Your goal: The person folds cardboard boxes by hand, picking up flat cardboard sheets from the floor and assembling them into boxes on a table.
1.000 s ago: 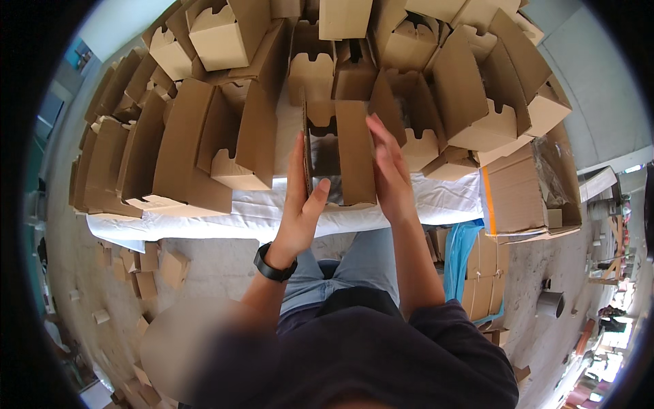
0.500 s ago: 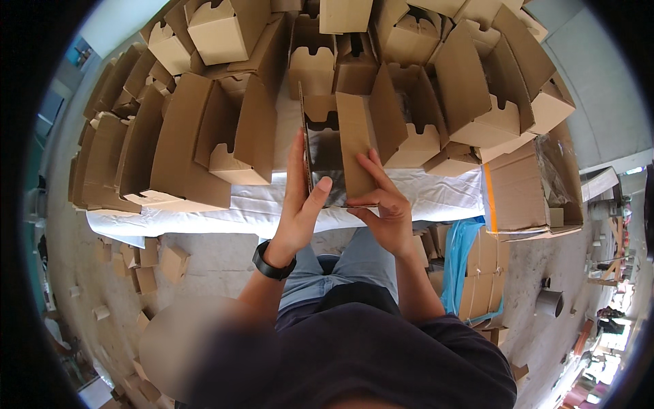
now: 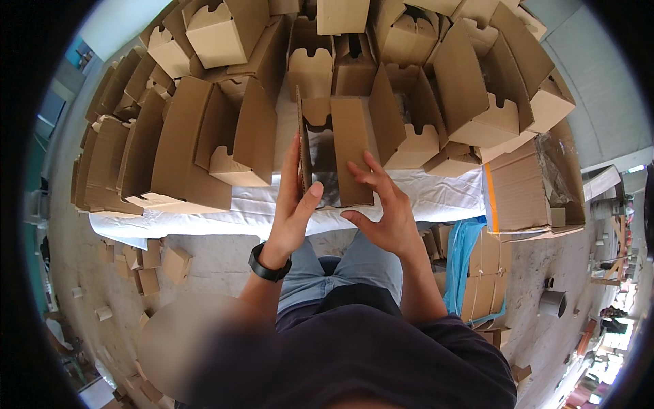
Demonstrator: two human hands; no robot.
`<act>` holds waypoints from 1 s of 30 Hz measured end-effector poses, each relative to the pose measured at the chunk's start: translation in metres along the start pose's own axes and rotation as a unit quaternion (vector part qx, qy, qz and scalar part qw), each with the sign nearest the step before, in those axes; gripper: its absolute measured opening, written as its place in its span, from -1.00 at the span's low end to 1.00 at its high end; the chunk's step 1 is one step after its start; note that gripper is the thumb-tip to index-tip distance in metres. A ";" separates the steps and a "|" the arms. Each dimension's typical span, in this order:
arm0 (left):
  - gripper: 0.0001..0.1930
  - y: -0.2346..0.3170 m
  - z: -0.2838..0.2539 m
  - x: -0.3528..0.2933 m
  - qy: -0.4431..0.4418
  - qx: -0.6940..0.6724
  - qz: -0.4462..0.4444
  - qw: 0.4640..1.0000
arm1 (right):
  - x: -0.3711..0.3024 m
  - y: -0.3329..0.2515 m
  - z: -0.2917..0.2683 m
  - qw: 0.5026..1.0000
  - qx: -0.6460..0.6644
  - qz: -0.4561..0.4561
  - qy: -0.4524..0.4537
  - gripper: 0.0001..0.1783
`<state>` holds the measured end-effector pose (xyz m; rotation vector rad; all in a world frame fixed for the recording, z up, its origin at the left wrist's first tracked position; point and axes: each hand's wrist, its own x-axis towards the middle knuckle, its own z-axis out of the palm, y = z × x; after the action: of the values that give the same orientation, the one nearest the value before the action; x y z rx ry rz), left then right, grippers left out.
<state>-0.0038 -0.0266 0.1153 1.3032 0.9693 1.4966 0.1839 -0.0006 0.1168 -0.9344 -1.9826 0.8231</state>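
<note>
An open brown cardboard box (image 3: 351,150) stands in front of me at the near edge of the white cloth. Its far end has a notched flap, and its near end is open between the two side panels. Against the outside of its left panel lies my left hand (image 3: 291,211), fingers stretched out and thumb by the near edge. My right hand (image 3: 385,208) is at the right panel, fingers spread, with the fingertips on or just over the cardboard and the thumb apart below the near corner. Something greyish shows inside the box, too dim to make out.
Rows of open cardboard boxes (image 3: 178,146) flank the box on the left, with more boxes (image 3: 405,116) to the right and behind. A white cloth (image 3: 266,211) covers the work surface. A larger carton (image 3: 521,187) stands at far right. Small boxes (image 3: 177,264) lie on the floor.
My right hand has loosened from the near edge of the right panel and its fingers have spread. The box's near end has come slightly left, with my left hand still along its side.
</note>
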 end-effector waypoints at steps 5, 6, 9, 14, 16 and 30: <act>-0.20 -0.018 -0.007 -0.002 -0.016 -0.040 0.009 0.999 | 0.000 -0.005 0.001 1.000 0.002 0.007 0.004 -0.44; -0.19 -0.015 -0.006 -0.002 -0.017 -0.046 0.014 0.999 | 0.000 -0.003 0.003 1.000 0.004 0.003 0.012 -0.43; -0.19 -0.018 -0.008 -0.002 -0.019 -0.049 0.072 0.996 | -0.002 0.004 0.006 0.999 0.012 -0.010 0.028 -0.43; -0.34 -0.005 -0.026 -0.001 0.005 0.172 0.157 0.972 | -0.004 0.006 0.008 0.998 0.051 0.000 0.032 -0.44; -0.43 -0.002 -0.036 0.002 -0.032 0.233 0.162 0.958 | -0.004 0.009 0.007 0.998 0.058 -0.009 0.029 -0.45; -0.59 0.002 -0.035 0.002 -0.051 0.231 0.154 0.959 | -0.006 0.010 0.005 0.986 0.166 -0.003 0.019 -0.51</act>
<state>-0.0390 -0.0255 0.1132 1.9213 1.1282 1.4591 0.1855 -0.0011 0.1045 -0.7412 -1.7443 1.0831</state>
